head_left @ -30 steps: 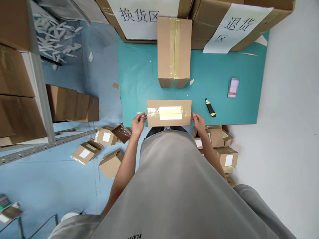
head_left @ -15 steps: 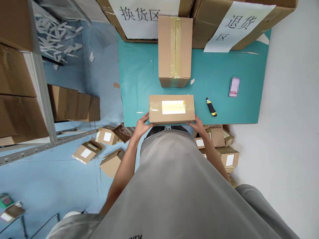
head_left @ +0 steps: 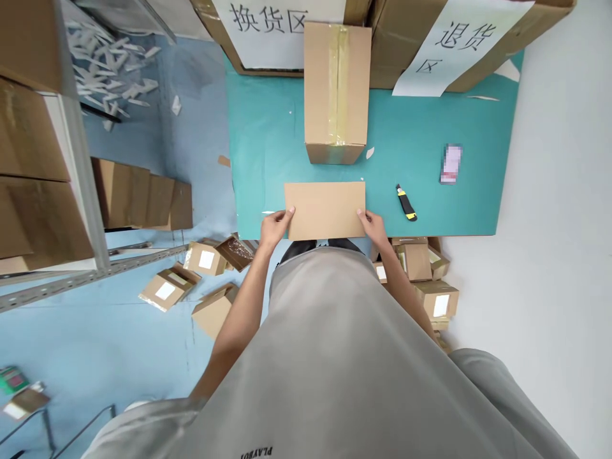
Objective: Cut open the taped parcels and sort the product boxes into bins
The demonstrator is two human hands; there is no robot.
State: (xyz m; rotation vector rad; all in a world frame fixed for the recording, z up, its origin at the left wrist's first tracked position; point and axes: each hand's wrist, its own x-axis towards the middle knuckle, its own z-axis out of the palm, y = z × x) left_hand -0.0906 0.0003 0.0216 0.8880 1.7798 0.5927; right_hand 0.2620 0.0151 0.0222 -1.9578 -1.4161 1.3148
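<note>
A small cardboard box is between my hands at the near edge of the teal table mat. Its plain brown side faces me, and no label or tape shows on it. My left hand grips the left end, thumb pressed on the visible face. On the right end, my right hand holds it the same way, its other fingers partly hidden behind. To the right of the box lies a black and yellow utility knife. A taller taped cardboard box stands just beyond.
Two large cartons with white paper signs line the table's back. A blurred pinkish item lies at the right. Discarded boxes litter the floor at left, with more boxes piled at right. A metal shelf holds cartons.
The small box has been turned so its labelled, taped face no longer shows and a plain face does. My hands have shifted from its lower corners to gripping its ends with the thumbs on top.
</note>
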